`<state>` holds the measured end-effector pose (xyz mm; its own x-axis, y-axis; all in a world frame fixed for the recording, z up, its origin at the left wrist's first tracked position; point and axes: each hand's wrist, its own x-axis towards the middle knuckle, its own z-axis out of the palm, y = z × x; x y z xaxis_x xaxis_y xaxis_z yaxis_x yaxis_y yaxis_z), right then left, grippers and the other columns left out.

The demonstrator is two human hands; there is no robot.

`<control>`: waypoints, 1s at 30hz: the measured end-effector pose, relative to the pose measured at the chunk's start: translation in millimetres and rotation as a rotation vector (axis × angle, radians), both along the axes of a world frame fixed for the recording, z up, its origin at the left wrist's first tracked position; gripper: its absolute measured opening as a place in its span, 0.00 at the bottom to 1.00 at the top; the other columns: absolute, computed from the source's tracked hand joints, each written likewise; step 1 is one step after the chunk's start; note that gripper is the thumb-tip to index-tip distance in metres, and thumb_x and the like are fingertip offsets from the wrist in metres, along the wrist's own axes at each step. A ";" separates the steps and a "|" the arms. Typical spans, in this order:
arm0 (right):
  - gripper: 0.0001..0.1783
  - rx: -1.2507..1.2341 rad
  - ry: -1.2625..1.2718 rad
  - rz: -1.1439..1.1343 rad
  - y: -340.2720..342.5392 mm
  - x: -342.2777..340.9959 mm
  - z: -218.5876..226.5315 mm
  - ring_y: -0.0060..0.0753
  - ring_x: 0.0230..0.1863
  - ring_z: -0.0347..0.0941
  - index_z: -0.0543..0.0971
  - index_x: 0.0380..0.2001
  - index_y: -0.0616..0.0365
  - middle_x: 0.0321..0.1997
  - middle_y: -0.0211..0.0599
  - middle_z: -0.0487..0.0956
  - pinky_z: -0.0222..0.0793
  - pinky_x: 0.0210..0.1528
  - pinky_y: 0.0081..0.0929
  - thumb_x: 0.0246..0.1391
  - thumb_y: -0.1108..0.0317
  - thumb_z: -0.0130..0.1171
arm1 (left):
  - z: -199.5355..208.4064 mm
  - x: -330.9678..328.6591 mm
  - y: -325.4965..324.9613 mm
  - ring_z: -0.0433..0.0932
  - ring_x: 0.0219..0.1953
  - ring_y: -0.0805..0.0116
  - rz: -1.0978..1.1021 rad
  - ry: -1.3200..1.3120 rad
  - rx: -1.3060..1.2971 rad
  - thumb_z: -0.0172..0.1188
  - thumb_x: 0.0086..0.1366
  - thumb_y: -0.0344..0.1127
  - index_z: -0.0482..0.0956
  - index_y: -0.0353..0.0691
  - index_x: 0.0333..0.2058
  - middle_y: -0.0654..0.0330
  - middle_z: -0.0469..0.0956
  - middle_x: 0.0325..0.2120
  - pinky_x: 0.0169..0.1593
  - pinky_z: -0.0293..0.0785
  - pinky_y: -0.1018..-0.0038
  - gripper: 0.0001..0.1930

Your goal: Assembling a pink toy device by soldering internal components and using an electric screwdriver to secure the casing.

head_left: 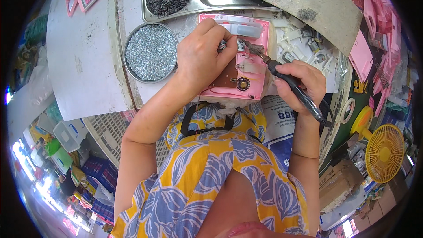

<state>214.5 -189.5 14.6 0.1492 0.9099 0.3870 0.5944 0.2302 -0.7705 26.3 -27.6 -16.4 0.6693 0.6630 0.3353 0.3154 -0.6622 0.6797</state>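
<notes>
A pink plastic casing (pixel 259 53) lies open in front of me, with a brown circuit board (pixel 224 80), a small round black part (pixel 243 83) and a thin spring inside. My right hand (pixel 306 79) grips the black handle of a soldering iron (pixel 294 89) from the right. Its metal tip reaches into the upper middle of the casing, close to my left fingertips. Over the casing's left side, my left hand (pixel 200 53) is closed in a pinch near a small metal part; what the fingers hold is hidden.
Left of the casing stands a round tin (pixel 150 53) full of small screws. Behind it, a metal tray (pixel 216 11) holds dark springs. White plastic parts (pixel 304 46) lie at the right beneath a metal sheet (pixel 304 0). Pink panels (pixel 362 57) and a yellow fan (pixel 384 153) are further right.
</notes>
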 end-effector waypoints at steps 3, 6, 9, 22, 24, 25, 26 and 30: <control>0.13 -0.004 -0.006 -0.013 -4.4 1.3 2.5 0.28 0.17 0.70 0.83 0.38 0.60 0.21 0.35 0.78 0.64 0.21 0.25 0.46 0.73 0.71 | 0.9 0.3 -0.1 0.77 0.24 0.58 0.001 0.001 0.002 0.69 0.58 0.32 0.80 0.40 0.26 0.60 0.76 0.26 0.27 0.75 0.66 0.06; 0.13 0.004 -0.001 -0.027 -8.6 3.5 3.2 0.28 0.17 0.69 0.82 0.38 0.61 0.20 0.34 0.77 0.62 0.21 0.24 0.46 0.73 0.71 | 0.8 0.2 0.1 0.78 0.24 0.58 0.000 0.004 0.012 0.69 0.58 0.33 0.80 0.40 0.26 0.60 0.76 0.26 0.27 0.75 0.66 0.06; 0.13 0.017 0.005 -0.037 -11.3 4.6 4.0 0.27 0.16 0.68 0.82 0.38 0.61 0.20 0.34 0.76 0.61 0.20 0.23 0.46 0.73 0.71 | 0.3 0.2 -0.1 0.78 0.24 0.58 0.004 0.010 0.016 0.69 0.57 0.33 0.80 0.41 0.26 0.60 0.76 0.26 0.27 0.75 0.66 0.07; 0.14 0.067 0.012 -0.109 -20.1 7.7 3.3 0.26 0.17 0.65 0.82 0.38 0.62 0.19 0.33 0.75 0.57 0.20 0.23 0.45 0.73 0.71 | 12.0 -4.7 -0.8 0.77 0.21 0.60 0.013 0.025 -0.008 0.70 0.57 0.33 0.81 0.40 0.31 0.58 0.76 0.30 0.26 0.76 0.67 0.08; 0.14 0.090 0.000 -0.129 -23.5 11.3 8.3 0.26 0.17 0.65 0.82 0.38 0.62 0.19 0.33 0.74 0.57 0.20 0.23 0.45 0.74 0.70 | 20.3 -11.5 -6.4 0.78 0.22 0.61 -0.006 -0.002 -0.021 0.70 0.57 0.34 0.80 0.40 0.34 0.58 0.76 0.31 0.26 0.76 0.67 0.09; 0.14 0.100 -0.006 -0.140 -27.4 13.8 10.8 0.25 0.17 0.65 0.82 0.38 0.62 0.19 0.33 0.74 0.56 0.20 0.23 0.45 0.74 0.70 | 24.6 -16.7 -10.9 0.78 0.22 0.61 -0.033 -0.031 -0.038 0.70 0.57 0.34 0.80 0.40 0.35 0.58 0.76 0.32 0.26 0.76 0.67 0.10; 0.15 0.037 0.038 -0.182 -36.7 15.8 12.2 0.25 0.17 0.65 0.82 0.38 0.64 0.20 0.33 0.74 0.55 0.20 0.22 0.44 0.74 0.70 | 28.4 -20.0 -15.2 0.78 0.23 0.61 -0.061 -0.060 -0.055 0.70 0.57 0.34 0.80 0.40 0.36 0.58 0.75 0.32 0.27 0.77 0.67 0.11; 0.15 0.098 0.052 -0.231 -40.8 17.3 16.1 0.22 0.18 0.64 0.82 0.38 0.64 0.19 0.32 0.72 0.51 0.20 0.20 0.44 0.75 0.70 | 41.8 -14.6 -34.5 0.78 0.28 0.60 -0.444 0.170 0.044 0.70 0.56 0.32 0.80 0.41 0.36 0.60 0.74 0.29 0.28 0.77 0.66 0.10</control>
<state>231.8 -230.3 30.7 0.3709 0.8078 0.4581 0.6001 0.1680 -0.7821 11.7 -62.1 25.4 0.9324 0.2882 0.2180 0.0996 -0.7849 0.6116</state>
